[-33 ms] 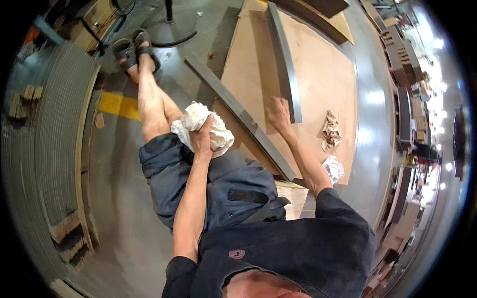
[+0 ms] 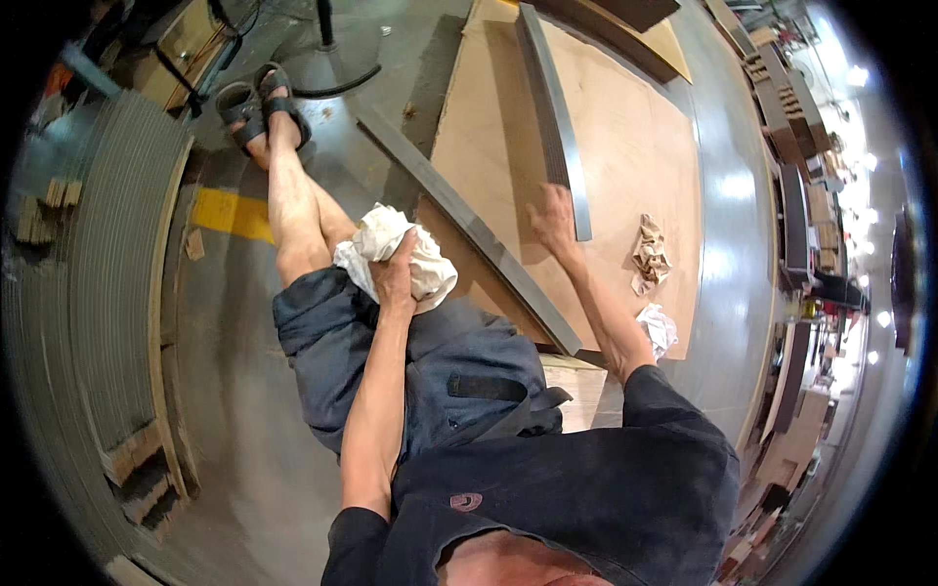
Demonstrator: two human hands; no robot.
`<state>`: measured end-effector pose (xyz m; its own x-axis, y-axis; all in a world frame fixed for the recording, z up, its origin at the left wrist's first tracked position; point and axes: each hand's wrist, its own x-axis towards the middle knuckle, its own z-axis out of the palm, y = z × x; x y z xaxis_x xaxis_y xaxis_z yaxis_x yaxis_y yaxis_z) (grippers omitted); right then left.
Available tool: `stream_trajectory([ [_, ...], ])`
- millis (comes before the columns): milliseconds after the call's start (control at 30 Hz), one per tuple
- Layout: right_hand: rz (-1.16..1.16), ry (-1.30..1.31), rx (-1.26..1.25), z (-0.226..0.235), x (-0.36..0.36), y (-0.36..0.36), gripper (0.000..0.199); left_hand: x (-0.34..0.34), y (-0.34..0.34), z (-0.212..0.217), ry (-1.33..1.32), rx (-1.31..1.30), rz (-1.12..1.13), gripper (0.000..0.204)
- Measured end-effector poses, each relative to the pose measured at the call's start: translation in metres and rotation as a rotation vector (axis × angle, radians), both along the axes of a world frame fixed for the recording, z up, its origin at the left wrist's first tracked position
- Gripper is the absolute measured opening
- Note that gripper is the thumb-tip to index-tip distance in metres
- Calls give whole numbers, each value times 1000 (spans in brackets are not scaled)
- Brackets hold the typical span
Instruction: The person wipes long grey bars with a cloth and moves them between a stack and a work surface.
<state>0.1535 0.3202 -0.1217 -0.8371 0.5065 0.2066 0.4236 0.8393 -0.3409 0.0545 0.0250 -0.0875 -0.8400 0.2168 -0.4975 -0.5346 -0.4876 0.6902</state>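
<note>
A crumpled white cloth rests over my lap, and my left hand is closed on it. My right hand is beside the near end of a long grey bar, its curled fingers against the bar's left side. Whatever those fingers hold, if anything, is hidden. The bar lies on a brown cardboard sheet. Between my hands a second grey bar slants from the floor at far left to a near end by my right thigh.
To the right on the cardboard lie a crumpled tan cloth and a crumpled white cloth. A pale wooden block is by my hip. Ribbed grey boards are stacked at left. A black stand is at the far end.
My right hand has shifted slightly right, closer against the bar. My left hand keeps its hold on the white cloth. The whole view has shifted a little.
</note>
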Motion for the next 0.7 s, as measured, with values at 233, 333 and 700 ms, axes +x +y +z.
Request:
stream_trajectory([
  [233,-414,-199,91,16,-4,73,67,2,-2,-3,-50,-63,-24,54],
  [333,-548,-449,-17,12,2,83,64,3,-3,-22,-19,-24,-35,40],
  [700,-500,-97,-197,41,31,55,51,-7,3,-13,-56,31,-182,41],
])
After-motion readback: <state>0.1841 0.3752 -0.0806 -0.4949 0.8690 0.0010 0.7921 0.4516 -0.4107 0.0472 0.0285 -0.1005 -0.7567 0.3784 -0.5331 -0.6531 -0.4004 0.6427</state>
